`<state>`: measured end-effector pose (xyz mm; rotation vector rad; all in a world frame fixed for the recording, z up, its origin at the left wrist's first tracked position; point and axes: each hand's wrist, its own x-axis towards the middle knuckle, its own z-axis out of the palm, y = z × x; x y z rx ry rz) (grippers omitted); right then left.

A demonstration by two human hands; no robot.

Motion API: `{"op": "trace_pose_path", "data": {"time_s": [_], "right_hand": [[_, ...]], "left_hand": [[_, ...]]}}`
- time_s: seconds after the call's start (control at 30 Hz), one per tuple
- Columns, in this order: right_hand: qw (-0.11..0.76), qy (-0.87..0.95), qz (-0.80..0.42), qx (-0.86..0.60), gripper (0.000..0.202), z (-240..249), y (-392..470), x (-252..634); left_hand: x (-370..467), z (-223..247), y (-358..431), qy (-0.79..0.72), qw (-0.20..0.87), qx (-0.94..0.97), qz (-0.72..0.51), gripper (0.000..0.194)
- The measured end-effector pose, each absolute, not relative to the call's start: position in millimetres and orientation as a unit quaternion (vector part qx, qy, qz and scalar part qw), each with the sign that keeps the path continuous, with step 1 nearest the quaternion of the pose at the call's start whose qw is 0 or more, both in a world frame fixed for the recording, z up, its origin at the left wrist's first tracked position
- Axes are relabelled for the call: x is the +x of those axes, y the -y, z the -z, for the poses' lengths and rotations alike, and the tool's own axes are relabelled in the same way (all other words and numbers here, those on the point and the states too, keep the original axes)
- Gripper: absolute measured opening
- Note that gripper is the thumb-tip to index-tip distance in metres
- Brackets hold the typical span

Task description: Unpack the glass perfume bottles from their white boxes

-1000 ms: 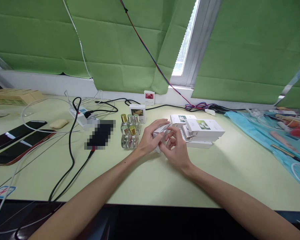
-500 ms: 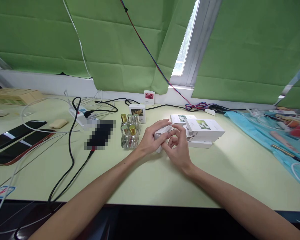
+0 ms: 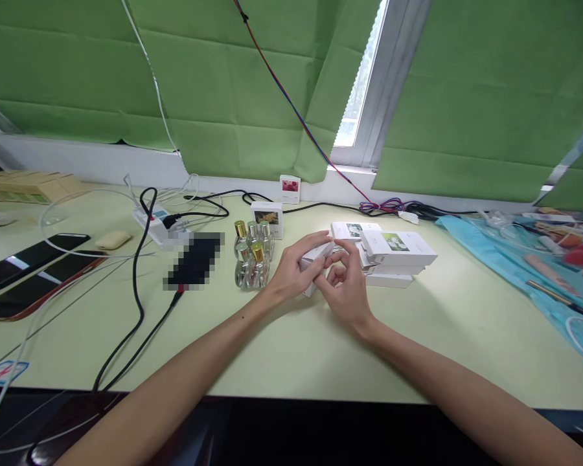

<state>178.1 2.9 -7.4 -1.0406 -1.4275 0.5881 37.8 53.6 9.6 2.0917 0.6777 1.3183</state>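
Between my two hands is a small white box [image 3: 315, 253], partly covered by the fingers. My left hand [image 3: 295, 266] wraps round its left side. At its right end my right hand [image 3: 346, 285] pinches the box with thumb and forefinger, the other fingers curled. Several small glass bottles with gold and silver caps [image 3: 256, 255] stand close together, left of my left hand. Just beyond my right hand lie stacked white boxes with flower pictures [image 3: 398, 244]. A white box with a yellow-flower picture [image 3: 268, 219] stands upright behind the bottles.
A white box with a red picture [image 3: 290, 188] leans at the window sill. Phones [image 3: 34, 259], a power strip [image 3: 158, 223] and black cables [image 3: 137, 278] lie on the left. Blue plastic sheeting [image 3: 500, 259] with assorted items covers the right side. The table's front edge [image 3: 320, 397] runs below my forearms.
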Motion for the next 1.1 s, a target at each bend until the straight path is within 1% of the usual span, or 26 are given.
{"op": "trace_pose_path", "data": {"time_s": [0.53, 0.73, 1.1], "right_hand": [[0.589, 0.616, -0.265, -0.451, 0.058, 8.0, -4.2, 178.8], [0.589, 0.618, -0.260, -0.452, 0.056, 7.2, -3.7, 178.4], [0.589, 0.616, -0.265, -0.451, 0.056, 7.7, -3.9, 178.7]], "left_hand": [[38.8, -11.8, -51.8, -0.271, 0.284, 0.774, -0.497, 0.037], [38.4, -11.1, -53.1, -0.261, 0.284, 0.778, -0.495, 0.035], [36.1, -10.8, -54.6, -0.255, 0.298, 0.785, -0.479, 0.037]]}}
